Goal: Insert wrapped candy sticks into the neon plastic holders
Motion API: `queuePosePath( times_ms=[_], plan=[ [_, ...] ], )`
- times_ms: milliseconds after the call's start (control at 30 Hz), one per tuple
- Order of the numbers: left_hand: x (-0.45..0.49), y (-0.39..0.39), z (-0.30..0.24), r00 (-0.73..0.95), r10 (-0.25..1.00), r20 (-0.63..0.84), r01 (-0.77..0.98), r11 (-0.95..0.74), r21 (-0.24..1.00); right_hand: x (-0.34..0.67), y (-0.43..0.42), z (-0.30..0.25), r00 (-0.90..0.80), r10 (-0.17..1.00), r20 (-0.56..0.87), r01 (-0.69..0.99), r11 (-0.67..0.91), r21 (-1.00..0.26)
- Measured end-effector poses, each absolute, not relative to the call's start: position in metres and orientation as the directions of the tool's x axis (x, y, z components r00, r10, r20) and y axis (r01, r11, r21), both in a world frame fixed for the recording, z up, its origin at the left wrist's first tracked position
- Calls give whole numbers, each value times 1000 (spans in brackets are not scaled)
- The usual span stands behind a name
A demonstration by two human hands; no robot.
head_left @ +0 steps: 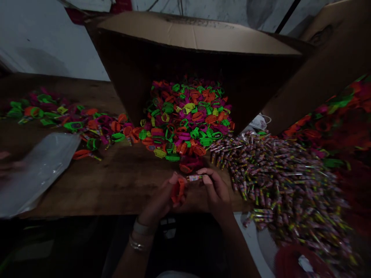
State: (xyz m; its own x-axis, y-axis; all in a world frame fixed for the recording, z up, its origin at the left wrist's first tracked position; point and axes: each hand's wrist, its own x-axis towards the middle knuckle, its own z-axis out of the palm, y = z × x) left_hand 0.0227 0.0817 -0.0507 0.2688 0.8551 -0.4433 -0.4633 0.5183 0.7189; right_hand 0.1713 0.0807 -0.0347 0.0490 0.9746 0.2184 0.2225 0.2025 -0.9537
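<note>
At a dim wooden table [116, 185], your left hand [160, 202] curls its fingers closed around an orange plastic ring [177, 192]. Your right hand [217, 191] pinches a small wrapped stick [194, 178] between thumb and forefinger. The stick's free end points at the ring and sits just beside its top edge. Both hands are near the table's front edge, directly below a heap of orange, green, pink and yellow plastic rings [185, 119] spilling from the open mouth of a tipped cardboard box [188, 34]. A broad pile of wrapped sticks [284, 181] lies just right of your right hand. More rings trail [72, 123] across the table to the left. A clear plastic bag [37, 170] lies at the left edge, where another person's blurred hand [4, 162] touches it. Bangles [139, 237] circle your left wrist.
</note>
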Motion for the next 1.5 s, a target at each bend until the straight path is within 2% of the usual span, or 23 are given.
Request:
queuePosePath(
  times_ms=[100, 300, 400, 533, 733, 867, 933, 967, 1033, 1100, 1133, 1167, 1233, 1300, 1367, 1500],
  plan=[
    [22, 82, -51, 257, 864, -434, -376, 503, 779, 170, 81, -34, -30, 966, 257, 221, 257, -941],
    [17, 84, -51, 260, 923, -283, -185, 336, 924, 174, 86, -35, -122, 934, 335, 280, 356, -892],
    [15, 84, -50, 265, 934, -241, -131, 283, 950, 183, 89, -34, -235, 905, 356, 329, 418, -847],
    [16, 86, -50, 274, 923, -271, -88, 305, 948, 190, 92, -33, -336, 858, 389, 343, 496, -798],
    [22, 85, -63, 253, 909, -332, -135, 373, 918, 187, 94, -41, -256, 861, 439, 422, 508, -751],
    [21, 84, -71, 180, 947, -267, 4, 271, 963, 187, 95, -45, -129, 924, 361, 422, 380, -823],
    [11, 89, -69, 165, 950, -266, 47, 262, 964, 189, 94, -44, -95, 952, 291, 360, 305, -882],
    [2, 94, -66, 156, 948, -279, 11, 280, 960, 191, 94, -43, -71, 963, 258, 310, 267, -912],
    [-21, 107, -57, 70, 956, -284, -190, 292, 937, 198, 95, -43, 16, 978, 209, 219, 201, -955],
    [-47, 121, -48, -153, 963, -221, -408, 142, 902, 209, 99, -45, 115, 975, 189, 203, 163, -965],
    [-59, 127, -44, -279, 940, -195, -418, 64, 906, 216, 104, -47, 157, 970, 188, 239, 148, -960],
    [-68, 132, -42, -374, 910, -179, -337, 47, 940, 223, 111, -49, 186, 966, 179, 316, 114, -942],
    [-77, 141, -44, -441, 877, -188, -39, 191, 981, 235, 130, -54, 221, 965, 141, 518, 6, -855],
    [-73, 150, -50, -409, 878, -250, 230, 364, 902, 239, 156, -59, 239, 968, 83, 680, -106, -725],
    [-61, 163, -59, -384, 874, -296, 339, 432, 836, 235, 183, -63, 235, 971, 49, 739, -146, -658],
    [-37, 187, -71, -445, 868, -221, 444, 428, 787, 214, 220, -69, 285, 958, 24, 806, -226, -547]
  ],
)
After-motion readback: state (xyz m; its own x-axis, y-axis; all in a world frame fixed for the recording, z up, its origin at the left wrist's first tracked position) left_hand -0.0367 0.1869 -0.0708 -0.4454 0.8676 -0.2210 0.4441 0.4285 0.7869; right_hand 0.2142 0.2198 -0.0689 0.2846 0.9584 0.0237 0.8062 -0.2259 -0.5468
